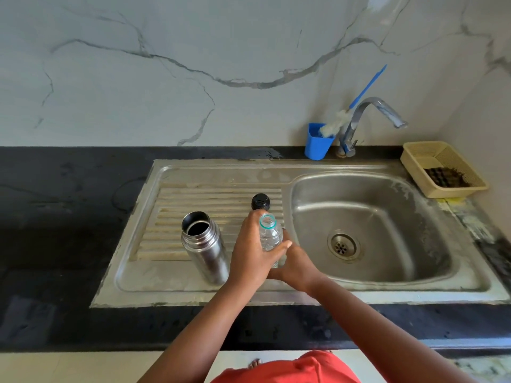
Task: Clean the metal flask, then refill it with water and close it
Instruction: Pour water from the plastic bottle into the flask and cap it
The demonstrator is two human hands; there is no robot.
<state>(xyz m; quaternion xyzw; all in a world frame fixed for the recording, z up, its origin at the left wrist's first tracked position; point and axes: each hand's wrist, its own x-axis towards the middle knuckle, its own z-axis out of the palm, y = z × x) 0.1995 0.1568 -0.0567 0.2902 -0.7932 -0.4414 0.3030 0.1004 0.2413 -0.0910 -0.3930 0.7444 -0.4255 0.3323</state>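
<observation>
Metal flask (206, 248) standing upright on the ribbed draining side of the sink (193, 288), mouth open, no lid on. Black lid (260, 202) lying on the ribs too, a little behind the flask and to its right, apart from it. Clear plastic bottle (270, 237) just right of the flask, upright, cap off, some water showing inside. Left hand (253, 254) wrapped round the bottle from the flask's side, fingers curled on it, thumb across the front. Right hand (294, 265) gripping the lower part of the same bottle from the far side, away from the flask. Both hands close to the flask but not touching it. Round bowl with a drain (343, 244) further right of the flask. Tap (370, 120) behind that, well apart from the flask. Blue cup (318, 143) beside the tap, with a blue-handled brush (359, 98) leaning in it. Tan basket (442, 168) in the far right corner, something dark inside. Red clothing (290, 369) low down, nearest the camera.
</observation>
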